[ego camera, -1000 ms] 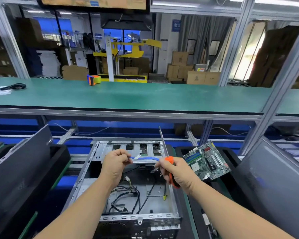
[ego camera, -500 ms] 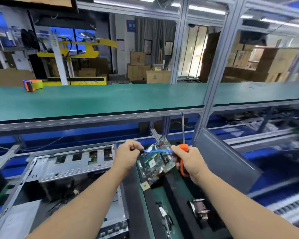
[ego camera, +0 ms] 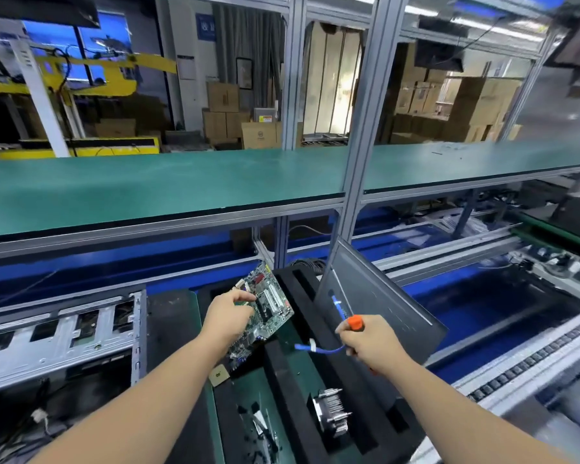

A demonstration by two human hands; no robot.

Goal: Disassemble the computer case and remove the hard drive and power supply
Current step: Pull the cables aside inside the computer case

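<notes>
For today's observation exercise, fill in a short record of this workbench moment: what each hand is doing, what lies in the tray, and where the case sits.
left hand: fingers on the motherboard, which leans tilted in the black foam tray
right hand: grips the orange-handled screwdriver and a blue cable
heatsink: lies in a tray slot nearer the person
side panel: grey, stands tilted at the tray's right
computer case: open, at the left

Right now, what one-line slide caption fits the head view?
Right hand grips blue cable and orange-handled screwdriver; left hand reaches over motherboard.
</notes>
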